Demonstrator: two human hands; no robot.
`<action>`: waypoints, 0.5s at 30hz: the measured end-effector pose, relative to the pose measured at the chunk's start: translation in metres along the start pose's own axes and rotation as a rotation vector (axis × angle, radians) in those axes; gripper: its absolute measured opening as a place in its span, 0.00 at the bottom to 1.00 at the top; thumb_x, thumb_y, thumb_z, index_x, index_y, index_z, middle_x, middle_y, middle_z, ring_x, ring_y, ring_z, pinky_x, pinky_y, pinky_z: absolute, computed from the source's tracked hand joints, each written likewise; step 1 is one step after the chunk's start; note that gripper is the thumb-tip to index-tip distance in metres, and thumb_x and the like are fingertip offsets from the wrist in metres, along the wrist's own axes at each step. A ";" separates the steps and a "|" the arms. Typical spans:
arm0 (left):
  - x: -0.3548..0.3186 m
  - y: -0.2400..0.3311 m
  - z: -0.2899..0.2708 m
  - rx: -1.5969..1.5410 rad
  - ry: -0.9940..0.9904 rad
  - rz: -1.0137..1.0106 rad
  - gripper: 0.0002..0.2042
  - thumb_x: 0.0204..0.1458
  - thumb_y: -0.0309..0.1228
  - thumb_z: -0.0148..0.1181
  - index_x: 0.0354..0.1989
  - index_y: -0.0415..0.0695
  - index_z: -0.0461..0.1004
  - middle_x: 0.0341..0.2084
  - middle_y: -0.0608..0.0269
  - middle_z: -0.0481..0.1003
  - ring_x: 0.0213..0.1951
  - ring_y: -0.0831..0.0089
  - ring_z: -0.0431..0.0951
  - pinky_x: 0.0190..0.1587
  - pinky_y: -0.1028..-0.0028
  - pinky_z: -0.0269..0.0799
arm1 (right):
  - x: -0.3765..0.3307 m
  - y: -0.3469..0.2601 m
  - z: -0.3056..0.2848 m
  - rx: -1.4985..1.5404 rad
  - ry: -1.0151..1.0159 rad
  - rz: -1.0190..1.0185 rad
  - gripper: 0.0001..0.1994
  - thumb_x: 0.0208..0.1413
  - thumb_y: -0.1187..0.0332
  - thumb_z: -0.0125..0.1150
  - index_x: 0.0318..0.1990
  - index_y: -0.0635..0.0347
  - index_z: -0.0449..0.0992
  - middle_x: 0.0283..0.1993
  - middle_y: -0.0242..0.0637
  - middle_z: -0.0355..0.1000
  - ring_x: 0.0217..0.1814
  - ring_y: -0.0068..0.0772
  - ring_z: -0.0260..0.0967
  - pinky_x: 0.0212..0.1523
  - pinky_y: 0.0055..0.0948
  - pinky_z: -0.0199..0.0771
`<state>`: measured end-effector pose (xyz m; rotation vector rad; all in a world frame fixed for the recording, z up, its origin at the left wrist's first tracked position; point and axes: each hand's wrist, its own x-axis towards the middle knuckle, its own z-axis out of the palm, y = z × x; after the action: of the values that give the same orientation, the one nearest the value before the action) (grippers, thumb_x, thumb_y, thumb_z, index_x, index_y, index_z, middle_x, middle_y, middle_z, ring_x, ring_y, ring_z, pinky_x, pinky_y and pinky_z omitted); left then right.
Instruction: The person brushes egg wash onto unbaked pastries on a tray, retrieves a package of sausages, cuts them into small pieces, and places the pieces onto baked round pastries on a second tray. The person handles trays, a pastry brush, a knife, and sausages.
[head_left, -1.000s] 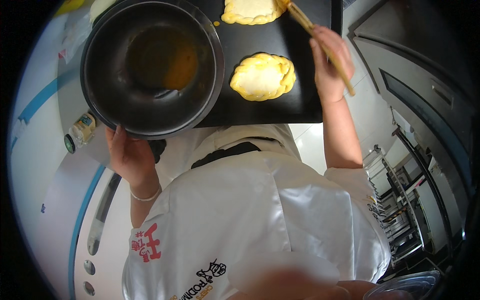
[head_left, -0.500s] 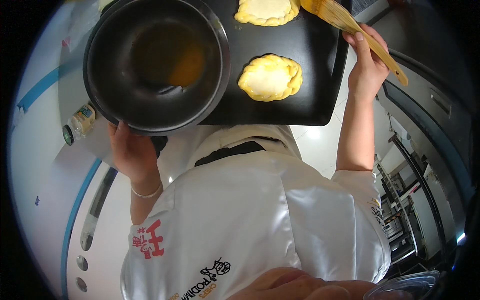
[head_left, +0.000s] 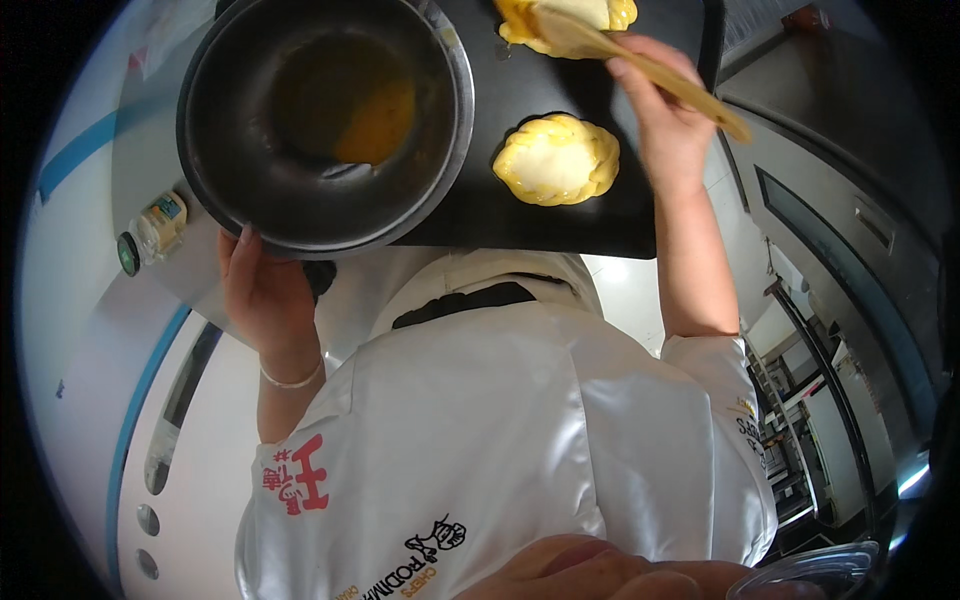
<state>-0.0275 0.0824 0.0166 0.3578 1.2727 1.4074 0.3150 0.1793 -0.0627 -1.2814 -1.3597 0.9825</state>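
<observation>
My left hand [head_left: 268, 300] grips the near rim of a dark round bowl [head_left: 225, 150], which holds a shallow pool of orange-yellow liquid, likely egg wash [head_left: 380, 120]. In my right hand [head_left: 670, 115] is a pastry brush [head_left: 650, 68] with a wooden handle, fingers closed round it. Its bristle end lies over the left side of the far pastry [head_left: 605, 14], partly out of frame. Closer to me, a glossy oval pastry [head_left: 558, 160] with a braided edge rests on the black baking tray [head_left: 590, 232]. The bowl covers the tray's left part.
Left of the bowl, a small jar [head_left: 160, 225] with a dark green lid lies on a grey surface. An oven-like appliance [head_left: 830, 210] with a handle stands at the right. Shelving [head_left: 800, 400] is below it.
My right hand and the brush have moved left, and the bristles have swept to the far pastry's left side. The bowl and my left hand stay nearly in place; the view has shifted slightly.
</observation>
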 end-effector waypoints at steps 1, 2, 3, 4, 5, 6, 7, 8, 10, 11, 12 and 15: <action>0.000 0.000 -0.002 -0.007 -0.003 -0.003 0.14 0.59 0.27 0.45 0.52 0.40 0.68 0.44 0.56 0.77 0.49 0.65 0.77 0.57 0.67 0.66 | 0.004 -0.008 -0.002 0.050 0.035 0.011 0.10 0.55 0.77 0.62 0.45 0.64 0.77 0.45 0.38 0.76 0.45 0.26 0.74 0.50 0.23 0.75; 0.000 -0.001 -0.004 -0.003 0.006 0.000 0.14 0.59 0.27 0.45 0.52 0.40 0.68 0.44 0.56 0.77 0.49 0.65 0.77 0.57 0.67 0.67 | 0.008 -0.011 -0.006 0.060 0.052 -0.033 0.10 0.55 0.78 0.62 0.45 0.65 0.76 0.46 0.41 0.76 0.45 0.31 0.76 0.51 0.28 0.77; 0.000 -0.002 -0.006 0.002 0.015 0.004 0.14 0.59 0.27 0.45 0.51 0.40 0.68 0.44 0.56 0.77 0.49 0.65 0.77 0.57 0.67 0.67 | 0.012 -0.013 -0.009 0.083 0.083 -0.016 0.10 0.55 0.77 0.62 0.45 0.65 0.76 0.46 0.41 0.76 0.44 0.32 0.77 0.50 0.30 0.77; 0.001 -0.002 -0.006 0.006 0.019 0.006 0.14 0.59 0.27 0.45 0.51 0.40 0.68 0.44 0.57 0.77 0.49 0.65 0.77 0.57 0.67 0.67 | 0.017 -0.014 -0.014 0.076 0.087 -0.009 0.10 0.55 0.77 0.61 0.45 0.65 0.77 0.45 0.41 0.76 0.44 0.32 0.77 0.50 0.31 0.77; 0.002 -0.001 -0.006 0.000 0.015 0.003 0.14 0.58 0.27 0.45 0.51 0.40 0.68 0.44 0.57 0.77 0.48 0.66 0.77 0.56 0.68 0.67 | 0.021 -0.013 -0.017 0.070 0.089 -0.002 0.10 0.56 0.77 0.61 0.45 0.65 0.77 0.43 0.40 0.77 0.44 0.32 0.77 0.50 0.31 0.77; 0.002 -0.001 -0.006 -0.005 0.011 0.000 0.14 0.58 0.27 0.45 0.51 0.40 0.68 0.44 0.57 0.77 0.48 0.66 0.77 0.56 0.68 0.67 | 0.026 -0.013 -0.018 0.076 0.071 0.028 0.09 0.55 0.77 0.62 0.44 0.64 0.77 0.42 0.40 0.77 0.43 0.32 0.77 0.49 0.31 0.78; 0.002 -0.001 -0.006 -0.009 0.008 -0.003 0.13 0.58 0.27 0.45 0.51 0.40 0.68 0.44 0.57 0.77 0.48 0.66 0.77 0.56 0.68 0.67 | 0.029 -0.011 -0.018 0.084 0.054 0.059 0.09 0.54 0.77 0.62 0.44 0.63 0.78 0.41 0.39 0.77 0.42 0.32 0.77 0.48 0.30 0.78; 0.002 -0.001 -0.006 -0.009 0.011 -0.001 0.14 0.58 0.27 0.46 0.51 0.39 0.68 0.44 0.57 0.77 0.48 0.66 0.77 0.56 0.69 0.67 | 0.032 -0.011 -0.017 0.093 0.037 0.091 0.09 0.53 0.77 0.63 0.43 0.62 0.78 0.40 0.39 0.78 0.41 0.32 0.77 0.46 0.29 0.78; 0.002 -0.001 -0.005 -0.009 0.014 -0.002 0.14 0.58 0.27 0.46 0.51 0.39 0.67 0.44 0.57 0.77 0.48 0.67 0.77 0.56 0.69 0.67 | 0.039 -0.015 -0.010 0.149 -0.021 0.235 0.09 0.54 0.77 0.63 0.43 0.63 0.76 0.38 0.33 0.75 0.39 0.24 0.73 0.42 0.22 0.74; 0.003 -0.001 -0.005 -0.006 0.020 -0.003 0.14 0.58 0.27 0.46 0.51 0.39 0.67 0.44 0.56 0.77 0.48 0.67 0.77 0.56 0.69 0.67 | 0.041 -0.016 -0.007 0.176 -0.047 0.308 0.09 0.54 0.77 0.63 0.43 0.63 0.75 0.37 0.31 0.74 0.38 0.19 0.70 0.40 0.19 0.71; 0.004 -0.002 -0.007 -0.003 0.025 -0.004 0.14 0.58 0.27 0.46 0.52 0.39 0.67 0.44 0.56 0.77 0.48 0.67 0.77 0.56 0.70 0.68 | 0.043 -0.003 -0.008 0.184 -0.060 0.240 0.09 0.54 0.77 0.63 0.43 0.63 0.75 0.36 0.32 0.75 0.37 0.20 0.71 0.40 0.20 0.72; 0.004 -0.002 -0.003 0.001 0.043 -0.006 0.14 0.58 0.26 0.45 0.52 0.39 0.67 0.44 0.56 0.77 0.48 0.67 0.77 0.56 0.69 0.68 | 0.060 0.001 -0.008 0.214 0.052 0.233 0.09 0.54 0.76 0.62 0.43 0.62 0.75 0.37 0.32 0.75 0.37 0.22 0.72 0.40 0.21 0.73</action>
<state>-0.0306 0.0840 0.0123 0.3255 1.3090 1.4156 0.3259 0.2383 -0.0544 -1.3108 -1.0497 1.2113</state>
